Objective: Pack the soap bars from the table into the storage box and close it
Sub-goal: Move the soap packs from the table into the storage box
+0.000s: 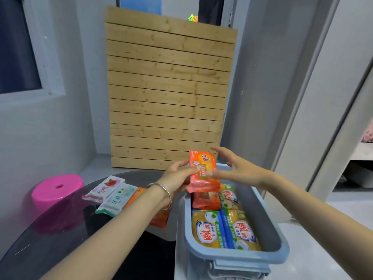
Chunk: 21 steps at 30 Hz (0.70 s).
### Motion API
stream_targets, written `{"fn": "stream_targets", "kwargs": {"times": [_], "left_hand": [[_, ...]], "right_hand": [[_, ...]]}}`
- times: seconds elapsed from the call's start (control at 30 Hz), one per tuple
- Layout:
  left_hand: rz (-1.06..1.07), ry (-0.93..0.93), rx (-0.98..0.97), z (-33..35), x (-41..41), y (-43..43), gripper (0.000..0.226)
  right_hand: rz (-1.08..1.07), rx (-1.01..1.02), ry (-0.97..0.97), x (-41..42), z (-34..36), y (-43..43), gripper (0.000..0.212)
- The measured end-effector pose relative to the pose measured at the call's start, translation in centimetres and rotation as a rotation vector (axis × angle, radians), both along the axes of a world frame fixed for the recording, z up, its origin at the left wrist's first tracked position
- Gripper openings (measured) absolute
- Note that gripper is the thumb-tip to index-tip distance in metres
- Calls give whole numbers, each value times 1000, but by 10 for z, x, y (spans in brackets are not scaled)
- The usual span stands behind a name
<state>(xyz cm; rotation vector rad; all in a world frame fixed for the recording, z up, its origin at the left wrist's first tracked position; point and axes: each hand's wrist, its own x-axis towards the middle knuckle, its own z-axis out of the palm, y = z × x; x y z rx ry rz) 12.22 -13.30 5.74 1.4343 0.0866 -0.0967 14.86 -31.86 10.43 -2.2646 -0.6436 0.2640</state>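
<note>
My left hand (pixel 177 174) grips an orange soap pack (pixel 203 170) by its left edge and holds it tilted above the far end of the open blue-grey storage box (pixel 268 225). My right hand (pixel 236 166) hovers just right of the pack with fingers spread, its thumb close to the pack's front. Inside the box lie yellow soap packs (pixel 224 229) and an orange pack (pixel 205 201) further back. On the dark glass table (pixel 60 239) remain two white soap packs (pixel 113 190) and another orange pack (pixel 159 219), partly hidden by my left forearm.
A pink plastic stool (pixel 57 188) stands left of the table, seen partly through the glass. A wooden slatted panel (pixel 167 93) leans against the wall behind. The box stands at the table's right edge, with pale floor to its right.
</note>
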Motion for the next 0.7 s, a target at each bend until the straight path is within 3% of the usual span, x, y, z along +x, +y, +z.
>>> {"fn": "stream_targets", "kwargs": {"times": [0.17,0.3,0.4,0.47,0.6,0.7], "left_hand": [[-25,-32,22,0,7,-34,60],[-92,-99,202,-2,11,-42,64],[-133,-244,472,-3,13,-35,61],[-58,-319,749,-12,16,-23,65],[-140,-229,1122,-21,15,-15,55],[-195,-229,1240,-16,16,-19,45]], "right_hand": [[83,-451,-292,4,-5,-7,117],[34,-457,-261,14,-10,-22,120],[6,-414,-211,19,-15,-38,114],[4,-523,-230,23,-21,-47,114],[45,-734,-314,27,-33,-45,108],[58,-738,-325,34,-36,-41,84]]}}
